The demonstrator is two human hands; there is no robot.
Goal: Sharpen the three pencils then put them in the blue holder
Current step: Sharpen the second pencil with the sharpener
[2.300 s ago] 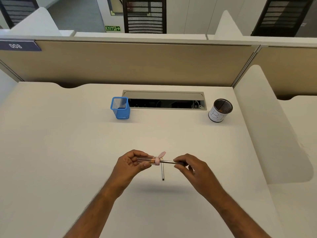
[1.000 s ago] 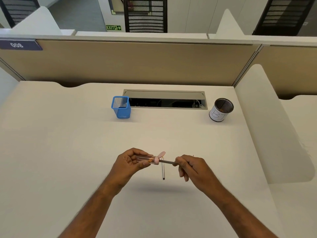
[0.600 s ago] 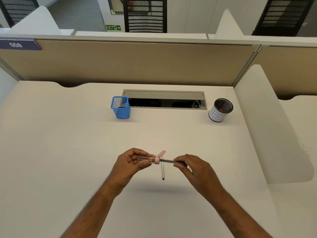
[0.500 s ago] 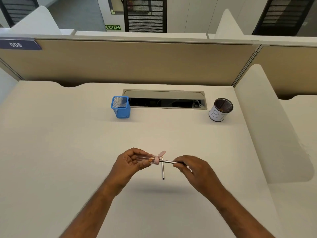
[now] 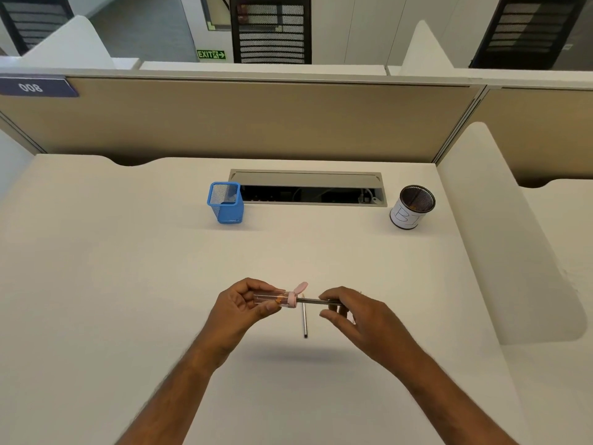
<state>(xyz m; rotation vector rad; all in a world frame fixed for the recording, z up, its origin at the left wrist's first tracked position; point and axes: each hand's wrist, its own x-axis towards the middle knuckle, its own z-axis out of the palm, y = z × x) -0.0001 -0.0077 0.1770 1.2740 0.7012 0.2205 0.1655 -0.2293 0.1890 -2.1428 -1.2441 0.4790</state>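
Pink-capped clear sharpener [image 5: 276, 298] is held in the left hand [image 5: 239, 308], fingers curled round it. One pencil [image 5: 316, 300] sticks in it, pinched by the right hand [image 5: 356, 319]. Under them a second pencil [image 5: 305, 321] lies on the tabletop [image 5: 128, 284]. Blue holder [image 5: 226, 203] stands far behind, well apart.
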